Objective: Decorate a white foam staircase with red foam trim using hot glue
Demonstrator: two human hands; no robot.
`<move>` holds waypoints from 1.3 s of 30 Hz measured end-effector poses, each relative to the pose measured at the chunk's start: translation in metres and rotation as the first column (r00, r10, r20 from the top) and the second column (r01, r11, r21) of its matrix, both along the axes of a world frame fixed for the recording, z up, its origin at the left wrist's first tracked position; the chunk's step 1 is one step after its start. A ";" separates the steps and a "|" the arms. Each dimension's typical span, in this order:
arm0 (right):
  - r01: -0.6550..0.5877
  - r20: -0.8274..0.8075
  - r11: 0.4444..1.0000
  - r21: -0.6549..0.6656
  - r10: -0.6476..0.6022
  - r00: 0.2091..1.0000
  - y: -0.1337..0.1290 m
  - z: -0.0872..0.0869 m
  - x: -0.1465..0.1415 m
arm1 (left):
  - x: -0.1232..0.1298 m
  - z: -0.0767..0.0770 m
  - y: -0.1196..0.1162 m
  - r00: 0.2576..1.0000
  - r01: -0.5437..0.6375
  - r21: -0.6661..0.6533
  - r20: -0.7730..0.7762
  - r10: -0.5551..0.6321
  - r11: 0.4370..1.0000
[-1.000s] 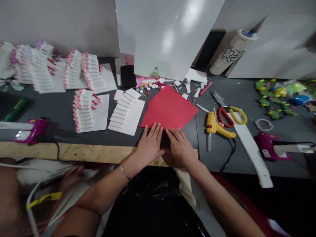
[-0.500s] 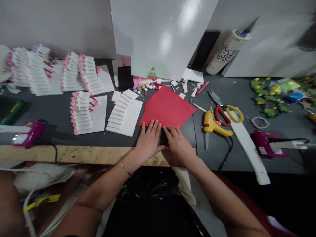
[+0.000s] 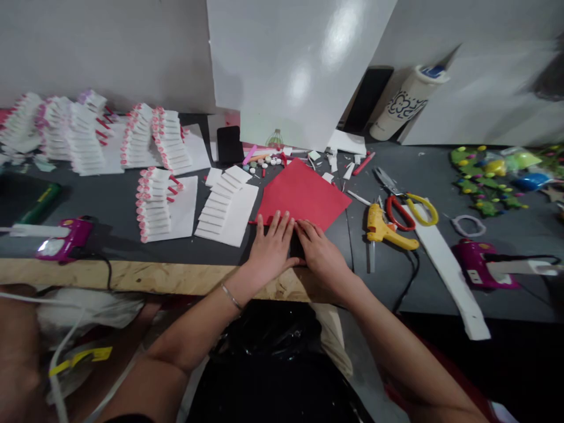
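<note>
A red paper sheet [image 3: 304, 191] lies on the dark tabletop with one corner pointing away from me. Its near edge forms a thin roll, the end of which pokes out left of my fingers. My left hand [image 3: 272, 247] rests palm down on that edge, fingers stretched out. Beside it, my right hand [image 3: 321, 249] also lies flat on the near edge, fingers extended, its fingertips almost meeting those of the left. The part of the roll under both hands is hidden. Left of the sheet lies a white card [image 3: 240, 220] with several overlapping white strips on it.
Several white stacks with pink rolled ends [image 3: 152, 205] stand at left. A yellow glue gun [image 3: 388, 232], pliers or scissors with red and yellow handles [image 3: 400, 205] and a white strip [image 3: 453, 282] lie right. Purple power blocks [image 3: 482, 264] sit at both sides; a tumbler [image 3: 403, 103] stands behind.
The view has shifted slightly, so the scene sits a little lower and farther right. Both hands have slid slightly forward over the near edge of the red sheet, still flat.
</note>
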State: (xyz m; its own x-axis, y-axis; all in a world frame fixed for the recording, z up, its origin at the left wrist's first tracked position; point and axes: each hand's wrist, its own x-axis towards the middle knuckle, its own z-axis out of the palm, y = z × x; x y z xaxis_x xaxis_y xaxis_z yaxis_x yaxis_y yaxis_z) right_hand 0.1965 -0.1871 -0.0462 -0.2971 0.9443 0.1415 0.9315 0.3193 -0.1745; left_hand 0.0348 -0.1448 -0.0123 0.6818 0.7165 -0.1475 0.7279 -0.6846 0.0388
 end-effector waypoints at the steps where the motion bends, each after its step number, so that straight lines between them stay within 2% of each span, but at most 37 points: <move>1: -0.001 -0.006 1.000 0.007 0.001 1.000 0.000 -0.001 0.000 | 0.000 0.000 -0.003 1.000 0.019 0.001 0.008 -0.019 1.000; 6: 0.006 -0.064 0.999 0.037 -0.004 0.998 0.002 -0.004 0.004 | 0.000 -0.005 -0.013 0.999 0.033 -0.024 0.023 -0.033 0.999; 11: 0.085 -0.120 0.990 0.111 -0.071 0.990 0.005 0.002 0.014 | 0.003 -0.005 -0.006 0.999 0.034 -0.018 0.014 -0.034 0.999; 15: 0.098 -0.084 0.986 0.134 -0.087 0.993 0.011 0.010 0.014 | 0.005 -0.003 -0.001 1.000 0.024 -0.019 0.017 -0.024 1.000; 20: 0.075 0.011 0.994 0.079 -0.076 0.997 0.029 0.015 0.014 | 0.004 -0.005 0.002 0.999 0.034 -0.011 0.033 -0.033 0.999; 23: 0.049 0.043 0.996 0.074 -0.052 0.998 0.037 0.013 0.015 | 0.002 -0.009 0.005 0.992 0.031 0.000 0.122 -0.030 1.000; 25: 0.040 0.058 0.994 0.098 -0.046 0.997 0.039 0.010 0.016 | 0.001 -0.011 0.008 0.961 0.006 0.016 0.276 -0.010 1.000; 26: 0.039 0.055 0.992 0.117 -0.046 0.997 0.039 0.008 0.017 | 0.001 -0.012 0.009 0.923 -0.019 0.016 0.384 0.011 1.000; 28: 0.045 0.024 0.986 0.160 -0.049 0.998 0.039 0.005 0.018 | 0.000 -0.014 0.010 0.794 -0.093 -0.045 0.600 0.101 0.995; 30: 0.063 -0.030 0.978 0.200 -0.059 0.998 0.038 0.002 0.018 | 0.001 -0.017 0.011 0.632 -0.136 -0.257 0.721 0.283 0.957; 31: 0.080 -0.058 0.973 0.216 -0.069 0.996 0.037 0.001 0.018 | 0.002 -0.018 0.012 0.554 -0.126 -0.415 0.724 0.411 0.901; 32: 0.097 -0.086 0.969 0.227 -0.079 0.993 0.037 0.000 0.016 | 0.003 -0.020 0.014 0.474 -0.092 -0.578 0.691 0.546 0.811; 33: 0.114 -0.112 0.966 0.234 -0.089 0.990 0.038 -0.001 0.015 | 0.005 -0.021 0.017 0.391 -0.038 -0.715 0.633 0.668 0.699; 34: 0.128 -0.138 0.963 0.238 -0.097 0.986 0.038 -0.002 0.012 | 0.007 -0.021 0.021 0.303 0.024 -0.809 0.565 0.767 0.587; 35: 0.138 -0.161 0.961 0.240 -0.101 0.982 0.039 -0.003 0.009 | 0.009 -0.021 0.025 0.209 0.078 -0.862 0.505 0.838 0.500; 36: 0.147 -0.179 0.959 0.241 -0.104 0.978 0.040 -0.003 0.006 | 0.012 -0.020 0.029 0.116 0.116 -0.885 0.463 0.879 0.451; 37: 0.153 -0.192 0.957 0.245 -0.107 0.976 0.040 -0.004 0.002 | 0.015 -0.019 0.034 0.037 0.141 -0.890 0.442 0.896 0.433; 39: 0.163 -0.202 0.951 0.262 -0.111 0.973 0.042 -0.004 -0.003 | 0.020 -0.016 0.041 -0.062 0.160 -0.881 0.440 0.896 0.444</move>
